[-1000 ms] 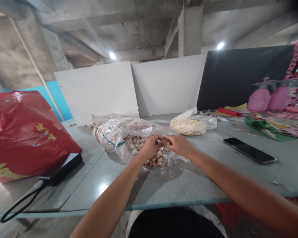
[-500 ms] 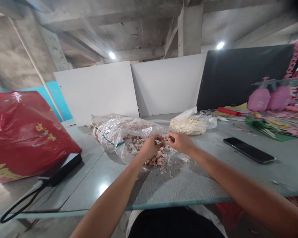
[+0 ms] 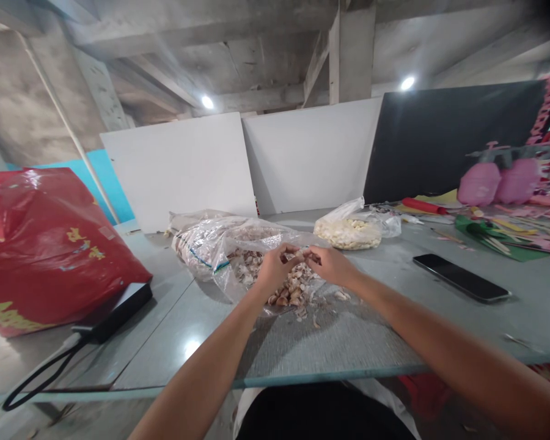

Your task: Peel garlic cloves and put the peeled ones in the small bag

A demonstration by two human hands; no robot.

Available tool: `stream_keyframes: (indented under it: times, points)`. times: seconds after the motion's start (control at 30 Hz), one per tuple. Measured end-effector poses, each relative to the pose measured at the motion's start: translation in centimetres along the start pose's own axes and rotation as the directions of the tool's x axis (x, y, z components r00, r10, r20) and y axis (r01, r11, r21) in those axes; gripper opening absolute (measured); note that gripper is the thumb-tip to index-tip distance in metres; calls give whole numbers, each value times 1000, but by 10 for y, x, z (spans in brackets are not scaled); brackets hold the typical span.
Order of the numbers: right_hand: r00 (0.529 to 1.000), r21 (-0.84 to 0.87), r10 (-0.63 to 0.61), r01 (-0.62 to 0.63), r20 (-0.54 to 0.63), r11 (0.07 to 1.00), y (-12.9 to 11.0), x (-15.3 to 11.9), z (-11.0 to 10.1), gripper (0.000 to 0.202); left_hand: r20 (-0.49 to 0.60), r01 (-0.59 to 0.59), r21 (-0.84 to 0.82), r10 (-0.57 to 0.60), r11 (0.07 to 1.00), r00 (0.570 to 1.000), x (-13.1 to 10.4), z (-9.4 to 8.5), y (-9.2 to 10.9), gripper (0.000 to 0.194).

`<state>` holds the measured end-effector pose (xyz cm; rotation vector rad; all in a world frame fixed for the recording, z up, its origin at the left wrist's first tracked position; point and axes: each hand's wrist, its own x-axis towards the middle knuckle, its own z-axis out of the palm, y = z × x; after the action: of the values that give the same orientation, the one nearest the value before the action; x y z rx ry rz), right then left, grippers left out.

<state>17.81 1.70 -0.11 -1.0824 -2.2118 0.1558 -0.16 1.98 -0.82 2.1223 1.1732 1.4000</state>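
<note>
My left hand and my right hand meet fingertip to fingertip above a pile of brownish unpeeled cloves, which look like garlic. Both hands are closed in a pinch around something small and pale, mostly hidden by the fingers. The pile spills from the mouth of a large clear plastic bag lying on its side. Loose papery skins lie right of the pile. Behind my right hand sits a clear bag of pale peeled cloves.
A grey table bears a black phone at right and a dark box with a cable at left. A big red bag stands far left. Pink spray bottles and coloured scraps are at the back right.
My fingertips have drawn closer together, and the thumbs and fingers have shifted around the small pale thing. The bags and the pile look unchanged.
</note>
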Motion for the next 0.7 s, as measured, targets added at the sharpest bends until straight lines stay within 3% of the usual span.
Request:
stream_keyframes:
  times: [0.17, 0.7]
  points:
    - [994, 105, -45, 35, 99, 994, 0, -1, 0, 29, -9, 20, -26, -20, 999, 1000, 0, 0, -2, 33]
    - [997, -28, 22, -24, -76, 999, 0, -1, 11, 12, -8, 10, -43, -10, 999, 1000, -1, 4, -5, 28]
